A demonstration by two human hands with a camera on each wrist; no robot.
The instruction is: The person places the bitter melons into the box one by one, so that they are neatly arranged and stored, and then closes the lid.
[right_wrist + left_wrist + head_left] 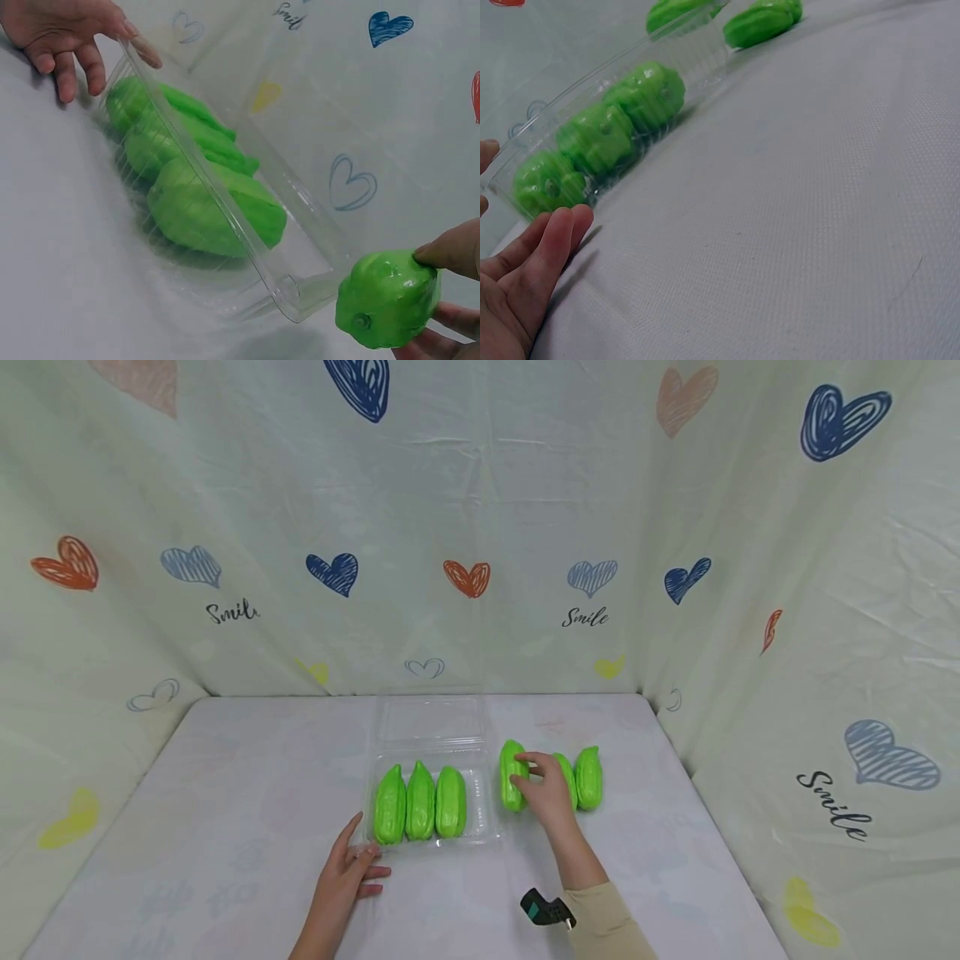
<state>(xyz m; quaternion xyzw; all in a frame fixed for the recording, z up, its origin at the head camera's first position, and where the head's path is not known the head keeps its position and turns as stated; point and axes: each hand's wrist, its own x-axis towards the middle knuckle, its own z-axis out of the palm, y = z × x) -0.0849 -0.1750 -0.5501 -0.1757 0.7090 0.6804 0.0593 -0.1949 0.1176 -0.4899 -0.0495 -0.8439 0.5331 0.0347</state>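
Observation:
Three green ribbed vegetables (420, 802) lie side by side in a clear plastic box (483, 802), its lid folded back behind. At the box's front left corner, the left hand (337, 881) touches the rim with thumb and fingers spread; the left wrist view shows its fingertips (574, 221) beside the wall. The right hand (546, 789) pinches a fourth green vegetable (512, 777) just right of the box. In the right wrist view that vegetable (386, 300) is between thumb and fingers, apart from the box wall.
Two more green vegetables (589, 779) stand close together right of the right hand, one partly hidden by it. A black device (546, 910) is at the right sleeve's cuff. A curtain (480, 527) with printed hearts surrounds the back and sides of the white table (225, 827).

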